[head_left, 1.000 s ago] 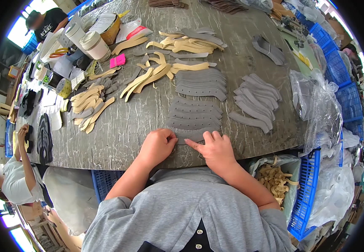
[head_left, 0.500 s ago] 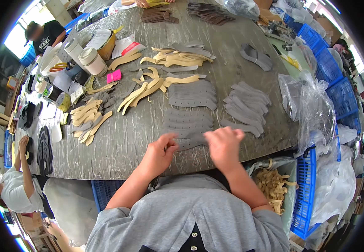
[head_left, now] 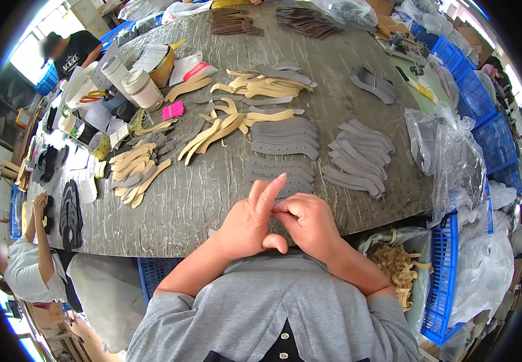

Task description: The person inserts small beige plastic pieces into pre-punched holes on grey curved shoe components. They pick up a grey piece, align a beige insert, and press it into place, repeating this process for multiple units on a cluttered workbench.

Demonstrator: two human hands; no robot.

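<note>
Two co-workers: one in a pale shirt (head_left: 29, 274) at far left, hands raised to a dark piece; one in a black top (head_left: 79, 54), upper left.
Black sole-like piece (head_left: 71, 214): long, on table's (head_left: 170, 208) left part.
Left pile: mixed cream and grey strips (head_left: 133, 161), loosely heaped.
White jar (head_left: 143, 90): among other containers, beyond that pile.
Pink bundle (head_left: 173, 110): small, bright, right of jar.
Cream curved strips (head_left: 220, 134): overlapping, fanned, mid-table.
Left hand (head_left: 249, 223): over near table edge; thumb and fingers spread apart, forefinger pointing away from body.
Perforated grey strips (head_left: 282, 171): task pieces; matte grey, slim, overlapped in rows, small dark holes along them; on table just beyond hands, nearest part hidden.
Second grey batch (head_left: 285, 136): same look, behind first, right ends curving down.
Right hand (head_left: 310, 226): curled, thumb and forefinger together by left palm; cannot tell if anything is pinched.
Wavy grey strips (head_left: 360, 158): staggered stack, right of hands.
Cream scraps (head_left: 395, 268): in lined container below table edge.
Blue crate (head_left: 440, 280): beside scraps.
Clear plastic (head_left: 454, 154): crumpled, right table edge.
</note>
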